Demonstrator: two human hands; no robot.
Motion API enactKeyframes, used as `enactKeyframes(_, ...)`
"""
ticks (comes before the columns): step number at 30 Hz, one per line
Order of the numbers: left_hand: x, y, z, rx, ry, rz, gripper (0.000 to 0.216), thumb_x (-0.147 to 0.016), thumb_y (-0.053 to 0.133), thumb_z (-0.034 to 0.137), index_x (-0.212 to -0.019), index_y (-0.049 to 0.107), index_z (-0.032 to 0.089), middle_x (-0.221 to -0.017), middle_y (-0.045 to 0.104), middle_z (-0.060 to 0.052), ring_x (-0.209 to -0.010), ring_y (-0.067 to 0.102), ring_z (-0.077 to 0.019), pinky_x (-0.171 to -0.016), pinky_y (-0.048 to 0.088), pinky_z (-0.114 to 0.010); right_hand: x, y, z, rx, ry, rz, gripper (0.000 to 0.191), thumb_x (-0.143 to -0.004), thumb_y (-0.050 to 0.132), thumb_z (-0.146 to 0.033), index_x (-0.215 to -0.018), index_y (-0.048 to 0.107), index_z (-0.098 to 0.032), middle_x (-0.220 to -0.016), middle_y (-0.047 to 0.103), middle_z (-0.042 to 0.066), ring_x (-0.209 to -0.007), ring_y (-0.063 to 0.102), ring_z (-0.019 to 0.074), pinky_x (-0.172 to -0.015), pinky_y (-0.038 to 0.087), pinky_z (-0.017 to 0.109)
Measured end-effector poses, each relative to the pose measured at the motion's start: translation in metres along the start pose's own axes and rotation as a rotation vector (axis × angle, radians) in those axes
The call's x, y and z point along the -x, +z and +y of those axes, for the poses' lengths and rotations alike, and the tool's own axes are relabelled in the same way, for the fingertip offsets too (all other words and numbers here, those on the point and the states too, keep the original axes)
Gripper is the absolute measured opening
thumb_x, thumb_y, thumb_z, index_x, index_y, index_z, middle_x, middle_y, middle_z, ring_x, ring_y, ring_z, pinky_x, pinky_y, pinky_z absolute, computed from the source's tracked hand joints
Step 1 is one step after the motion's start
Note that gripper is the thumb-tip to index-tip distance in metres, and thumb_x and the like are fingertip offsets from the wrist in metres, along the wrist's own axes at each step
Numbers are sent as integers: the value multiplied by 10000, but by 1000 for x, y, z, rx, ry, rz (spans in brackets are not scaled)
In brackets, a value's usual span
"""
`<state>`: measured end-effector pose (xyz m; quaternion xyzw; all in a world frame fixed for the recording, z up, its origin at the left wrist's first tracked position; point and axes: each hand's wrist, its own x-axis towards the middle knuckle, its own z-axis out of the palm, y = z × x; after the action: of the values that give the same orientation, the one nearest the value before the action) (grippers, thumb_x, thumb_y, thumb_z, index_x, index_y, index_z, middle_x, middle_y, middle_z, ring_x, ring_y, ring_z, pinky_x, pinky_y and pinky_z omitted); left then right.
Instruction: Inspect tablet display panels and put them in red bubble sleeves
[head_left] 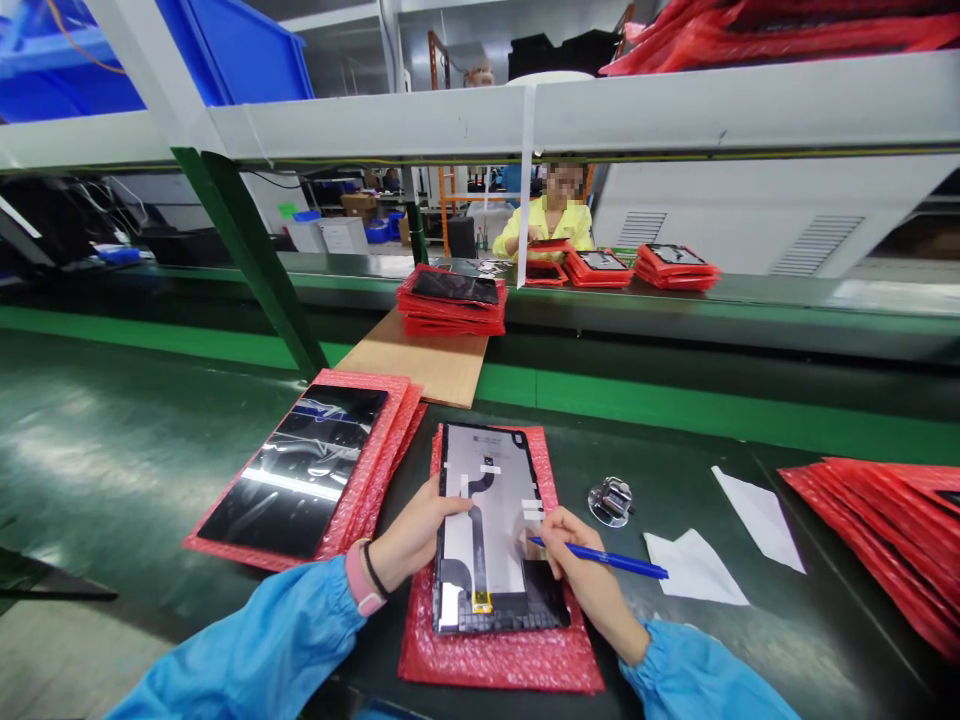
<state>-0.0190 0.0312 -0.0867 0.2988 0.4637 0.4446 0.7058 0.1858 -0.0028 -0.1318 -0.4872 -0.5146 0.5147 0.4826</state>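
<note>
A tablet screen panel (495, 530) lies back side up on red bubble-wrap sleeves (502, 660) in front of me. Its silver backing carries a dark flex cable and small white tape strips. My left hand (420, 530) grips the panel's left edge, thumb on top near the cable. My right hand (581, 555) holds a blue pen (615, 561) over the panel's right edge, its tip end pointing left. Some of the right fingers are hidden. Left of the panel, another screen (300, 470) rests glossy side up on red bubble-wrap sleeves.
Two white papers (694, 568) and a small metallic roll-like item (612, 500) lie right. Red sleeves (885, 530) are stacked far right. A wooden board (420, 365) bears wrapped screens (454, 300). A green post (255, 270) and white shelf beam (570, 120) stand ahead; a person in yellow (577, 225) sits beyond.
</note>
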Motion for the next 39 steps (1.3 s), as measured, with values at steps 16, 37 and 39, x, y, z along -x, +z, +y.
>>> enactKeyframes(16, 14, 0, 49, -89, 306, -65, 507, -682, 766, 163, -1152, 577, 166, -1090, 720, -72, -907, 701, -224, -747, 549, -276, -2, -28, -31, -168, -68, 180, 404, -887, 536, -548, -1053, 614, -188, -707, 712, 38, -413, 513, 90, -443, 409, 227)
enactKeyframes(37, 25, 44, 101, -54, 633, -219, 475, -713, 748, 151, -1164, 621, 226, -1103, 714, -17, -923, 686, -182, -785, 551, -228, -2, -22, -146, 50, -311, 150, 229, -771, 663, -391, -886, 692, -195, -558, 371, -40, -540, 335, 122, -496, 336, 255)
enactKeyframes(39, 24, 46, 100, -51, 645, -218, 458, -711, 753, 148, -1141, 625, 240, -1037, 724, 5, -827, 684, -143, -754, 550, -203, -4, -20, -150, 100, -330, 224, 172, -783, 659, -368, -760, 649, -198, -539, 325, -53, -513, 291, 106, -467, 296, 242)
